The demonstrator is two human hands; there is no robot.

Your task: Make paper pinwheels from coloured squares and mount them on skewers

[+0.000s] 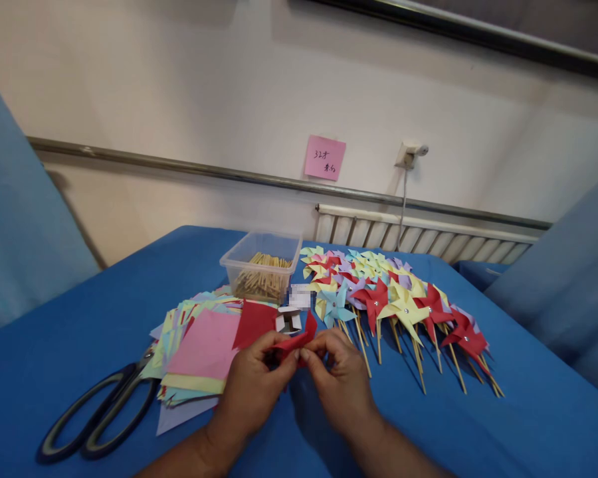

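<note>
Head view: your left hand (253,385) and right hand (339,382) both pinch a folded red paper (294,342) between fingertips, just above the blue table (528,425), near the paper stack (199,348) and pinwheels (398,299).

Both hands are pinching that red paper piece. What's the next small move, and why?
Probably fold the next corner of the red paper to its centre: left hand and right hand pinch it half-shaped above the blue table, unlike the finished pinwheels.
</note>
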